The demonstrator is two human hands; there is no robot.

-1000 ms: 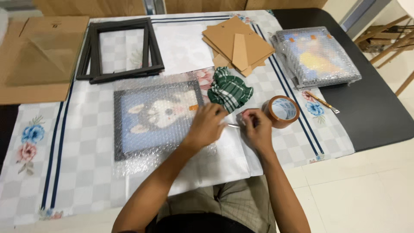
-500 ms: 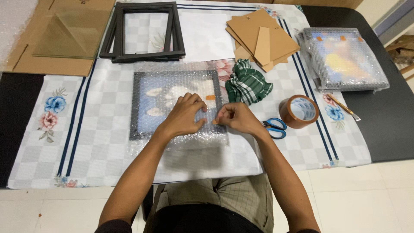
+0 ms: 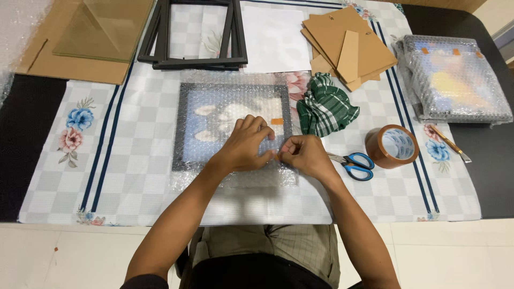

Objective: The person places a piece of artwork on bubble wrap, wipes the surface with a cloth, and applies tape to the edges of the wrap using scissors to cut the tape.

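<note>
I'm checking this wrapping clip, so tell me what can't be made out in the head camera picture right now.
1. Picture in the wrapped frame: blurred by bubble wrap, lower right corner covered by the left hand.
2. What the right hand pinches: hidden by the fingertips, too small to tell.
3. Wrapped bundle at right: contents hazy under bubble wrap.
4. Empty dark frames: tops cut off by the upper edge.

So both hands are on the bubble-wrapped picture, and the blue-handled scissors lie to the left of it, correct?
Not quite. The head view shows both the left hand and the right hand on the bubble-wrapped picture, but the blue-handled scissors lie to its right, beside the brown tape roll.
</note>
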